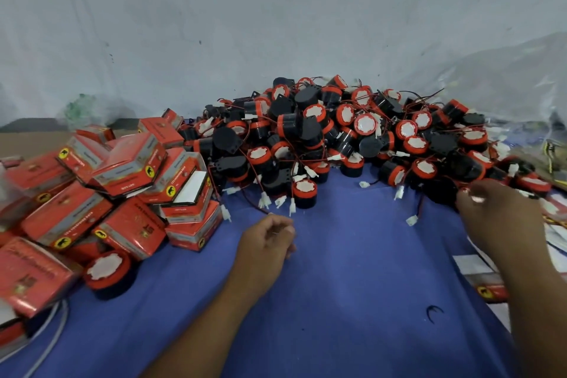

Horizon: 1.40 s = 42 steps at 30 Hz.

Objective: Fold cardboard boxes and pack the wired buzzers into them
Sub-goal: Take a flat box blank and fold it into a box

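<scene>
Blue cloth covers the table. On it, against the far wall, lies the heap of wired buzzers, black bodies with red caps, their thin leads crossing one another. That tangle looks like the main hazard: lifting one buzzer by its body would probably drag neighbours along on looped wires, scatter them over the cloth, or strain a lead where it enters the housing.

Left of the heap, the red folded boxes sit in a loose, tilted stack, one with its flap open; a nudge from a forearm could topple them. Flat box blanks lie at the right edge beside the right arm, where leaning could crease them.

The right hand reaches to the heap's right end with fingers curled, but blur hides whether it grips anything. The left hand hovers above the cloth, fingers loosely bent, holding nothing.

One lone buzzer stands beside the boxes at lower left. White connectors trail onto the cloth; one could snag, or end up caught outside a closed flap.
</scene>
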Available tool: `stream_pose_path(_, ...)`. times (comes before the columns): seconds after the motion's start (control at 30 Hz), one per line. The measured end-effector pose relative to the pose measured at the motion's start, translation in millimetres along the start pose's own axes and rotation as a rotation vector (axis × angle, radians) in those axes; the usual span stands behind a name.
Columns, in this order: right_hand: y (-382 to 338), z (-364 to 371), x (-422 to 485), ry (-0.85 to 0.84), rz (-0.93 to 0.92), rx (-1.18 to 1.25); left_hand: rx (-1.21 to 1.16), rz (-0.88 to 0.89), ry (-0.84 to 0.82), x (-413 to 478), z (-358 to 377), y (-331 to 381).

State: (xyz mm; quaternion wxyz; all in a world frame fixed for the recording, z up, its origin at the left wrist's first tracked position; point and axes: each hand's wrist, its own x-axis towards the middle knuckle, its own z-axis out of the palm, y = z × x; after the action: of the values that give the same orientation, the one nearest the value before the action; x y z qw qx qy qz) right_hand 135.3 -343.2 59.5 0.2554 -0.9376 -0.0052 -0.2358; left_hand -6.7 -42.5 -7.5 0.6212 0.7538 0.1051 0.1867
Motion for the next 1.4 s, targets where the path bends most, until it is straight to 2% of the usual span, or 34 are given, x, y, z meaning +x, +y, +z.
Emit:
stream_pose_path(0.07,-28.6,-2.9,-14.2,0.119,-0.044,0.438,0.052,0.058,-0.076,-1.4,3.6,1.1)
stream_pose_path(0.1,-44.0,0.0,-22.9,0.12,-0.045,0.699,0.067,0.084,-0.126,-2.2,5.1,1.1)
stream_pose_path(0.17,-69.7,11.3,-38.9,-0.028,0.049,1.206,0.103,0.148,-0.2,-4.5,9.0,0.3)
stream_pose_path(0.23,-85.1,23.7,-53.9,-0.277,0.234,1.488,0.114,0.219,-0.233,-7.8,14.0,1.1)
stream_pose_path(0.33,-96.1,38.3,-71.8,-0.562,0.346,1.427,0.099,0.311,-0.225,-9.5,22.0,2.9)
stream_pose_path(0.43,-95.7,52.2,-78.4,-0.745,0.446,1.484,0.184,0.354,-0.094,-9.0,24.2,0.6)
stream_pose_path(0.53,-93.8,59.5,-83.1,-0.934,0.397,1.51,0.299,0.35,0.075,-4.8,23.2,-3.7)
stream_pose_path(0.6,-95.1,63.2,-89.2,-1.01,0.314,1.483,0.347,0.341,0.119,-4.6,23.6,-3.9)
stream_pose_path(0.7,-97.6,66.4,-94.1,-0.983,0.243,1.436,0.409,0.332,0.046,-7.6,22.9,-6.5)
stream_pose_path(0.8,-96.0,67.0,-92.8,-0.939,0.256,1.439,0.473,0.341,-0.008,-10.4,24.5,-8.1)
stream_pose_path(0.9,-95.4,63.8,-91.8,-1.035,0.23,1.492,0.445,0.295,0.007,-14.2,29.8,-1.6)
stream_pose_path(0.97,-96.5,56.8,-93.8,-1.144,0.023,1.495,0.292,0.254,0.004,-14.5,30.8,5.9)
stream_pose_path(1.03,-97.7,52.7,-97.5,-1.118,-0.323,1.266,0.101,0.247,-0.052,-14.4,28.1,8.7)
stream_pose_path(1.1,-98.7,53.4,-101.8,-1.057,-0.527,1.039,0.007,0.304,-0.115,-15.3,23.7,7.6)
stream_pose_path(1.23,-100.7,47.7,-99.9,-1.006,-0.542,1.038,-0.066,0.356,-0.226,-16.1,21.0,7.1)
stream_pose_path(1.33,-94.5,44.1,-93.3,-0.987,-0.593,0.967,-0.093,0.287,-0.276,-17.4,25.4,1.8)
stream_pose_path(1.4,-89.7,45.0,-90.6,-0.943,-0.615,0.84,-0.131,0.162,-0.273,-15.2,30.7,-0.6)
